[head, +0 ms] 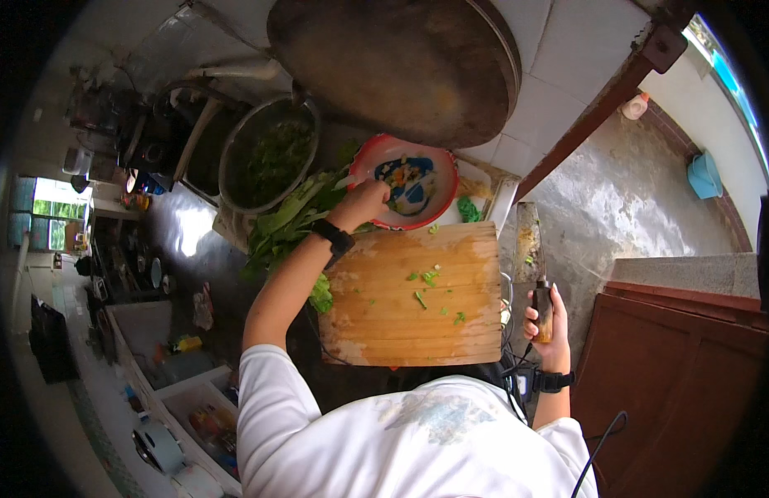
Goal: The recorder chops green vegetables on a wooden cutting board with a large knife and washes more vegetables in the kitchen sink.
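Note:
My right hand (544, 320) grips the dark handle of a cleaver (529, 241), held upright to the right of the board; green scraps cling to its blade. My left hand (369, 202) reaches over the near left part of a red-rimmed enamel basin (443, 208), fingers curled and their tips partly hidden. Whether it holds anything cannot be made out. Chopped yellow and pale bits (404, 175) lie inside the basin. Below it is a wooden cutting board (384, 311) with scattered green leaf scraps (429, 277). Leafy greens (291, 218) lie under and beside my left forearm.
A metal pot (227, 187) of chopped greens stands left of the basin. A large round dark lid (397, 68) leans against the tiled wall behind. A green plastic bag (468, 210) lies right of the basin. A brown cabinet (677, 373) stands at right. Cables hang near my right wrist.

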